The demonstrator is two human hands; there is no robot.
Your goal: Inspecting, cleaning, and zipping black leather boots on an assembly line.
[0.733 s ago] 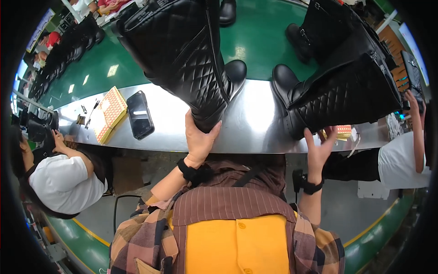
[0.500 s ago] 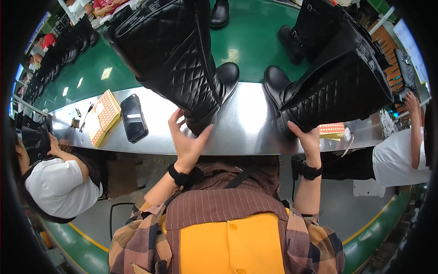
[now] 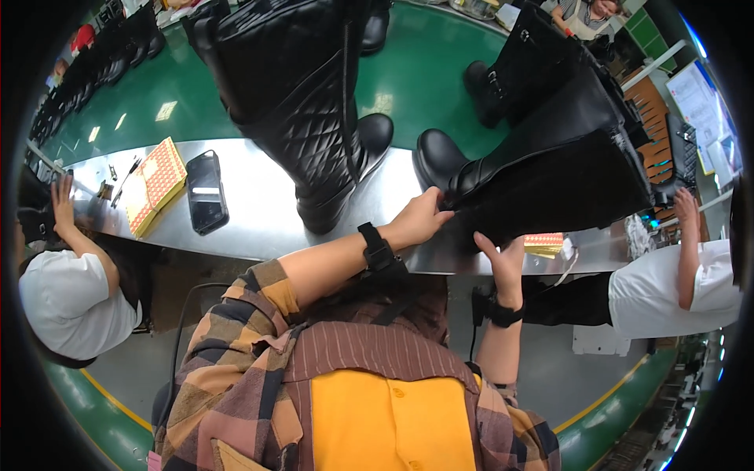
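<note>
1. Black tall boot (image 3: 550,177) lies on its side at about two o'clock from the person's chest, its toe pointing toward ten o'clock and its shaft running out toward three o'clock, resting on the shiny metal bench (image 3: 259,228).
2. Left hand (image 3: 420,220) reaches across the body and rests against the boot near its ankle, fingers curled onto the leather just below the toe; the pictures do not show whether they close round it or only press.
3. Right hand (image 3: 503,263) meets the boot from below at the bench's near edge, fingers spread upward against the underside of the shaft; it is open and supporting, not clenched.
4. Both wrists wear dark straps.
5. Quilted black boot (image 3: 314,102) stands at twelve o'clock, just beside the left hand but apart from it, its toe close to the toe of the lying boot.
6. Dark phone (image 3: 206,202) lies at ten o'clock on the bench, with a yellow-and-red patterned booklet (image 3: 155,184) just beyond it toward nine o'clock.
7. More black boots (image 3: 510,74) stand on the green belt (image 3: 424,71) at one o'clock.
8. A person in a white top (image 3: 63,290) sits at nine o'clock; another in white (image 3: 667,286) at three o'clock.
</note>
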